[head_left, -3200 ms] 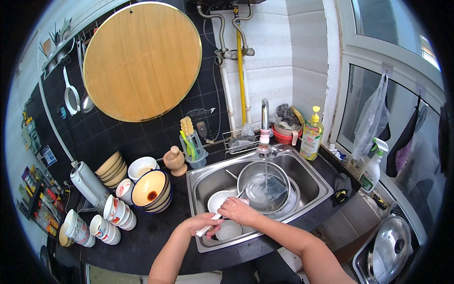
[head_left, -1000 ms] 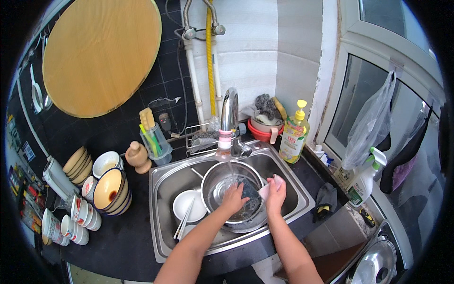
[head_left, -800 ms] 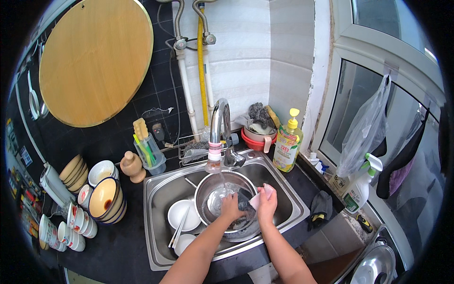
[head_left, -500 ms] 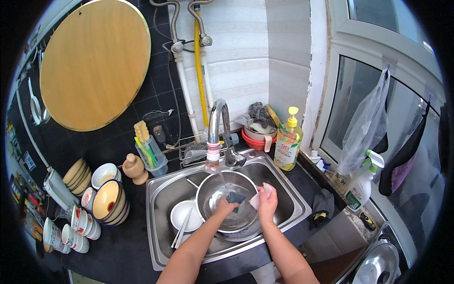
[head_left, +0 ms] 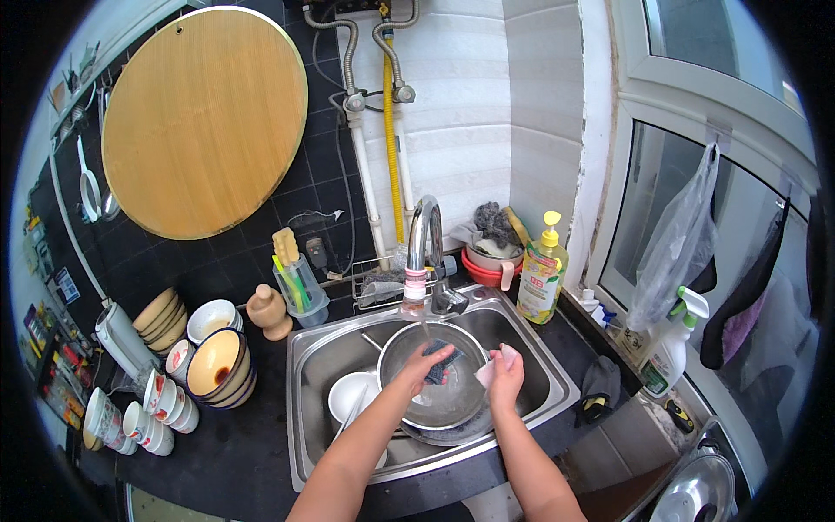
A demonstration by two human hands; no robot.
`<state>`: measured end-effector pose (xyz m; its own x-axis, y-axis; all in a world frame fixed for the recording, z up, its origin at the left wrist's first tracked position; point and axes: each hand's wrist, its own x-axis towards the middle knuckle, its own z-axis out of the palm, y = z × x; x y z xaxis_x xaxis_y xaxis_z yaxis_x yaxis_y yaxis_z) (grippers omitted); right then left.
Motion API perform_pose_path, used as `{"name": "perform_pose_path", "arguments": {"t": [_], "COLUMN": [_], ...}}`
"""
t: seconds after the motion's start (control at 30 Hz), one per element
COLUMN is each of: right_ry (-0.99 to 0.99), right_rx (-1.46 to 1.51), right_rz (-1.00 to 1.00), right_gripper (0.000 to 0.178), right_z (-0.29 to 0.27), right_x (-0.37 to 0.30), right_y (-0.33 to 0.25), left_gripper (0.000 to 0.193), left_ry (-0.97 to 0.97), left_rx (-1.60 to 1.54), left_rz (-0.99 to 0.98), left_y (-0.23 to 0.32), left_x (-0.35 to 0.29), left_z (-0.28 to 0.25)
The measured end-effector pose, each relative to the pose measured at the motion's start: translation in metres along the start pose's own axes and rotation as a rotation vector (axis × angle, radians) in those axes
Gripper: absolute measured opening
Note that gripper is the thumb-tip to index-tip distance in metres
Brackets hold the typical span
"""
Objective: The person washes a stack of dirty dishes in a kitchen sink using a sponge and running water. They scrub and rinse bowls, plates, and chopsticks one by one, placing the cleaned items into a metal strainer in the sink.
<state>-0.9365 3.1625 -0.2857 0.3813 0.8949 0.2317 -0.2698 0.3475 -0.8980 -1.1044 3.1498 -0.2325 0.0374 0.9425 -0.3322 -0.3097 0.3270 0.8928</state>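
Observation:
A round metal pan (head_left: 435,409) with a handle, wet inside, sits in the steel sink (head_left: 300,435) beneath the chrome faucet (head_left: 428,228), whose water runs down into it. Over the pan, my left hand (head_left: 417,369) grips a dark grey scouring pad (head_left: 440,355), its fingers wrapped round it. My right hand (head_left: 505,383), at the pan's right rim, is closed on a small whitish piece, perhaps a cloth or sponge (head_left: 485,375). A white bowl (head_left: 344,393) lies left of the pan, with chopsticks (head_left: 355,409) partly hidden by my left forearm.
Stacked bowls (head_left: 213,361) and cups (head_left: 148,426) stand on the dark counter at left, near a wooden pestle-like piece (head_left: 270,313) and a brush holder (head_left: 300,296). Behind the sink are a red basin (head_left: 487,271) and a yellow soap bottle (head_left: 541,274). A spray bottle (head_left: 670,352) stands at right.
The whole view has shifted a little. My left hand has lifted and turned the scouring pad more upright above the pan. My right hand still holds the whitish piece.

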Motion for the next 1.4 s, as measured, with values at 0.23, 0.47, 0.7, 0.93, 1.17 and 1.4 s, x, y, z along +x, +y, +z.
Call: {"name": "perform_pose_path", "arguments": {"t": [0.23, 0.47, 0.7, 0.93, 1.17, 1.4], "right_ry": [-0.015, -0.016, -0.023, -0.025, -0.035, -0.023], "right_rx": [0.003, -0.021, -0.001, -0.035, 0.054, 0.04], "right_rz": [0.013, 0.039, 0.037, 0.041, 0.083, 0.135], "right_gripper": [0.023, 0.023, 0.023, 0.022, 0.021, 0.023], "right_z": [0.001, 0.001, 0.002, -0.001, -0.003, -0.004], "right_x": [-0.001, -0.003, -0.002, -0.002, 0.0, 0.0], "right_y": [0.002, -0.005, 0.0, 0.0, 0.009, 0.003], "left_gripper": [0.03, 0.03, 0.044, 0.052, 0.033, 0.033], "left_ry": [0.061, 0.357, 0.504, 0.352, 0.305, 0.517], "left_rx": [-0.049, 0.319, 0.804, 0.799, 0.378, 0.214], "left_rz": [0.089, 0.142, 0.572, 0.36, 0.281, 0.745], "left_y": [0.002, 0.015, 0.001, 0.042, 0.104, 0.163], "left_x": [0.005, -0.009, -0.001, -0.033, -0.063, -0.009], "left_z": [-0.004, 0.007, -0.028, -0.053, -0.056, -0.059]}}
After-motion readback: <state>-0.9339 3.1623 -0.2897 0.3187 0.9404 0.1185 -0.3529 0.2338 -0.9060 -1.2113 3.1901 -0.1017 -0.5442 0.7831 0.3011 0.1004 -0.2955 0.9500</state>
